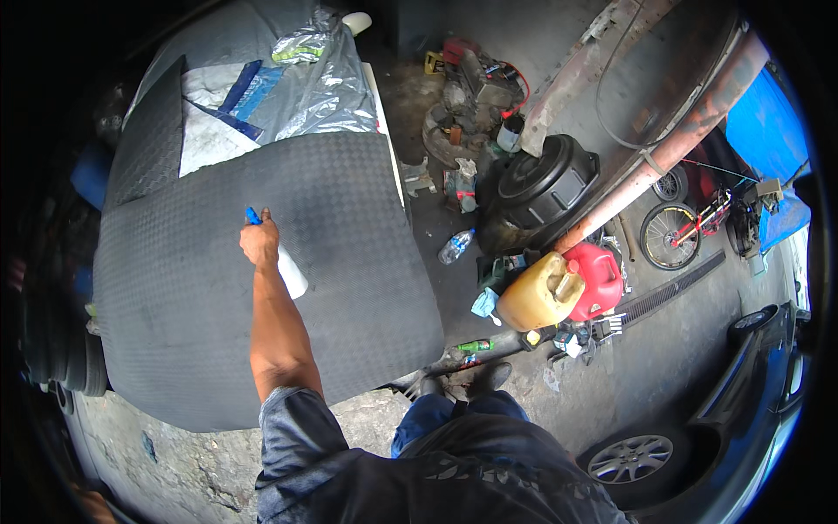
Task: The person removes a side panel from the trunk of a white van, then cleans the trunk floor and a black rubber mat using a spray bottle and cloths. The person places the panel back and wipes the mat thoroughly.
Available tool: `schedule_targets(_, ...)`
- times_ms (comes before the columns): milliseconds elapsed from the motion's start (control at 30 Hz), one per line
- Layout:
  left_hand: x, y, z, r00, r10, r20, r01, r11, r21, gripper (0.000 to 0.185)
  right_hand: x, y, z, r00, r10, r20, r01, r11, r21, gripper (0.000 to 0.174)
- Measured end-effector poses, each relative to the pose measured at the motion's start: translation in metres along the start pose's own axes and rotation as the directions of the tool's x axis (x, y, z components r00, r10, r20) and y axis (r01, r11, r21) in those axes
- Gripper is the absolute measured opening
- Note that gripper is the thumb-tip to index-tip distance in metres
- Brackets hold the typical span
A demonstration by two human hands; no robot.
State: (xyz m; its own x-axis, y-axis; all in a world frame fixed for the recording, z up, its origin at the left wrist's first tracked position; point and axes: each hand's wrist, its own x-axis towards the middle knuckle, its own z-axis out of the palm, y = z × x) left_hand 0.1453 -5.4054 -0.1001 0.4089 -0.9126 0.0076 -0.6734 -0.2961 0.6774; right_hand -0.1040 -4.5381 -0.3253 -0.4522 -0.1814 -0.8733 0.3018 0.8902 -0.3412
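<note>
My left hand (260, 240) is closed around the neck of a white spray bottle (292, 275) with a blue trigger head (253, 215). The arm reaches forward over a dark, checker-textured mat (366, 275) draped across what looks like a car. Whether the bottle rests on the mat or hangs just above it, I cannot tell. Beyond my hand, a folded flap (147, 147) of similar textured mat lies beside a white and blue sheet (216, 147). Silvery plastic sheeting (327, 98) covers the far part. My right hand is out of view.
On the floor to the right stand a yellow jerrycan (540, 291) and a red jerrycan (599, 278). A plastic bottle (456, 246), a black plastic tank (546, 173) and greasy metal parts (458, 111) lie farther off. A dark car (720, 406) stands at lower right, a bicycle (681, 232) beyond.
</note>
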Motion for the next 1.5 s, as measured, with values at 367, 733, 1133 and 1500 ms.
schedule_targets(367,-0.024,0.034,0.020,0.999,0.048,-0.016,-0.047,0.995,0.083,0.056,0.091,-0.050,-0.058,0.994,-0.097,0.048,0.101,0.991,-0.084,0.028)
schedule_targets(733,-0.080,0.090,0.066,0.998,0.052,0.041,-0.059,0.982,0.181,0.057,0.235,-0.048,-0.132,0.920,-0.370,0.129,0.392,0.870,-0.299,0.026)
schedule_targets(1133,-0.109,0.168,0.212,0.915,0.201,0.349,-0.269,0.950,0.158,0.060,0.235,-0.203,-0.115,0.927,-0.340,0.160,0.363,0.919,-0.153,0.027)
schedule_targets(1500,-0.272,0.006,0.163,0.893,-0.057,0.446,-0.095,0.946,0.311,0.055,0.257,-0.220,-0.141,0.834,-0.444,0.327,0.316,0.871,0.377,0.035)
